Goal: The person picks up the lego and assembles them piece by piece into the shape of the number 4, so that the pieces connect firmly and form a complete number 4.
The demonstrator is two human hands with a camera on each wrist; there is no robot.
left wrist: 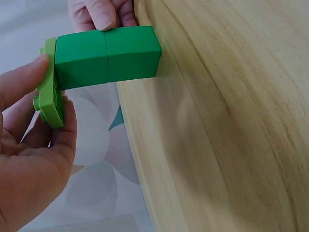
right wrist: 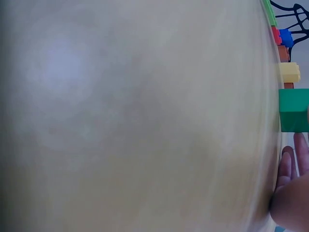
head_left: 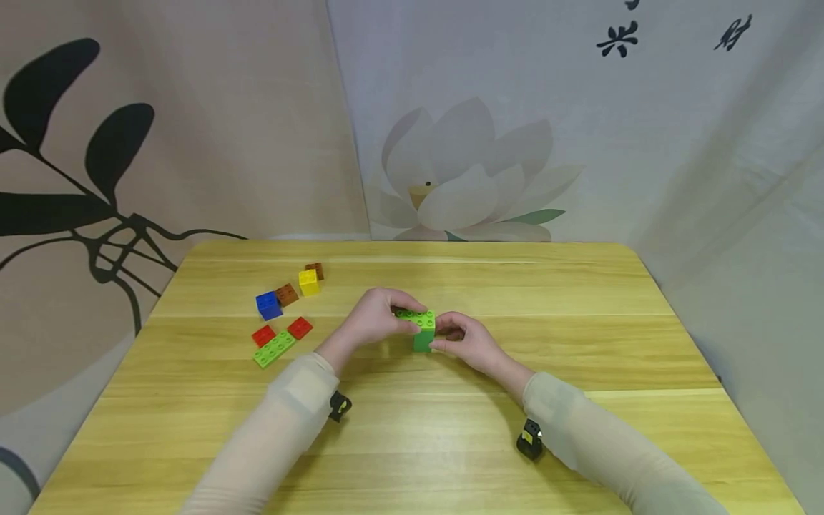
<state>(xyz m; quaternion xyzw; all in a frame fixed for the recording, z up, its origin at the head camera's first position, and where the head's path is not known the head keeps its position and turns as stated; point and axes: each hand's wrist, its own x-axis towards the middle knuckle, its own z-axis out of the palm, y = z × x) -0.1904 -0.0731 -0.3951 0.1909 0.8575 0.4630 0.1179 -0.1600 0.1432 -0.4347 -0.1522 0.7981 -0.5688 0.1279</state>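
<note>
Two dark green bricks (left wrist: pixel 133 54) are stacked into a small tower on the table. Across its top lies a light green studded brick (head_left: pixel 423 320), which juts out past the tower toward the left. My left hand (head_left: pixel 375 318) pinches this light green brick between thumb and fingers; the left wrist view shows it slightly tilted against the tower's top. From the right side, my right hand (head_left: pixel 470 345) holds the dark green bricks with its thumb on the near side. Only the lower dark green part and some fingers show at the edge of the right wrist view.
On the left of the wooden table (head_left: pixel 515 458) lie loose bricks: a light green one (head_left: pixel 275 349), two red ones (head_left: pixel 300 328), a blue one (head_left: pixel 269 306), a yellow one (head_left: pixel 309 282) and two brown ones (head_left: pixel 287 295). A printed cloth (head_left: pixel 270 107) hangs behind the table.
</note>
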